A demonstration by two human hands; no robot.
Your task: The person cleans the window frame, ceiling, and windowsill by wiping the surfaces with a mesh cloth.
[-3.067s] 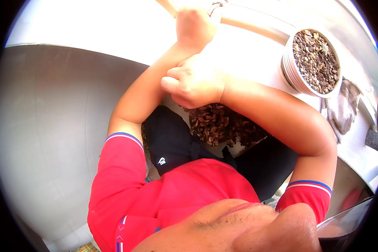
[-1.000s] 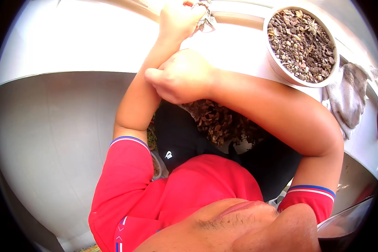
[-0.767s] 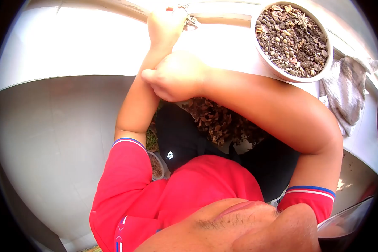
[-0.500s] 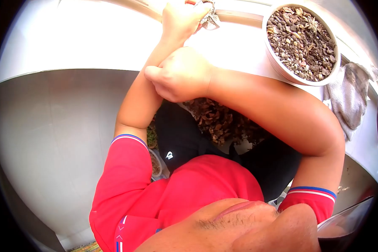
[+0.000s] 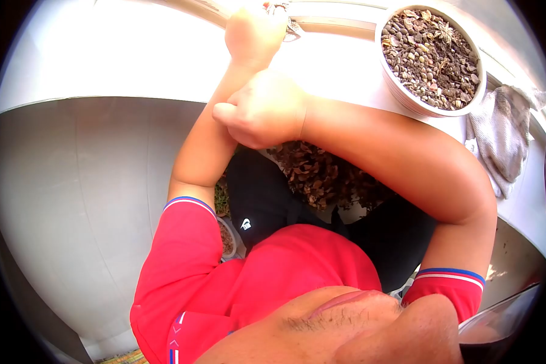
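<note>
My left hand [image 5: 255, 36] is closed at the top of the view, over the white ledge. Beside its fingers shows a black-and-white patterned, cloth-like thing [image 5: 292, 30] with a small red part; the hand hides most of it. My right hand [image 5: 264, 109] is curled into a fist and overlaps my left forearm, thumb side to the left. Whether it touches the forearm I cannot tell, and the inside of the fist is hidden. To the right of both hands stands a round white pot [image 5: 400, 91] of soil, pebbles and dry bits.
Grey-white work gloves [image 5: 500, 136] lie over the ledge [image 5: 133, 54] right of the pot. A frame rail [image 5: 340, 27] runs along the back. Below my arms are brown dry leaves [image 5: 321, 173] and a small pot [image 5: 233, 233] beside my black-clad leg.
My left hand has shifted slightly up and left, and less of the patterned thing shows. The right fist has barely moved. The view has shifted a little.
</note>
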